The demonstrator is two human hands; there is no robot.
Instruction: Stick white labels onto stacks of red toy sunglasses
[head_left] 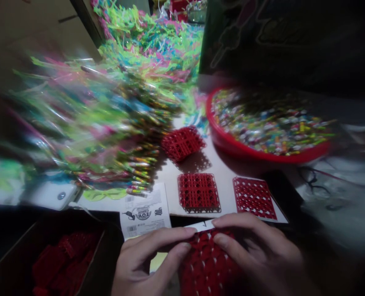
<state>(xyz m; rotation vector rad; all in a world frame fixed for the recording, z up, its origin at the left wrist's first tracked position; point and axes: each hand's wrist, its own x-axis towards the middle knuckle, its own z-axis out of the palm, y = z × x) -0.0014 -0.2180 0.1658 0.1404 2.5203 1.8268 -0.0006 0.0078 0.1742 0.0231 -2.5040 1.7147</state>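
Close to me, a red perforated lattice sheet (205, 263) with a white strip along its far edge is pinched between both hands. My left hand (148, 261) grips its upper left, thumb and forefinger closed on the edge. On the upper right, my right hand (262, 250) pinches it the same way. Just beyond lies a stack of red lattice pieces (198, 192), with a thicker tilted stack (183, 143) behind it. A flatter red lattice sheet on white backing (255, 198) rests to the right. The lower part of the held sheet is in shadow.
A red basin (219, 133) full of small wrapped pieces stands right. Bundles of wrapped sticks with colourful streamers (93, 123) pile up left. A printed paper (145, 209) lies at the table's edge, a white phone-like device (51, 192) beyond it. A box (108, 246) holds red pieces.
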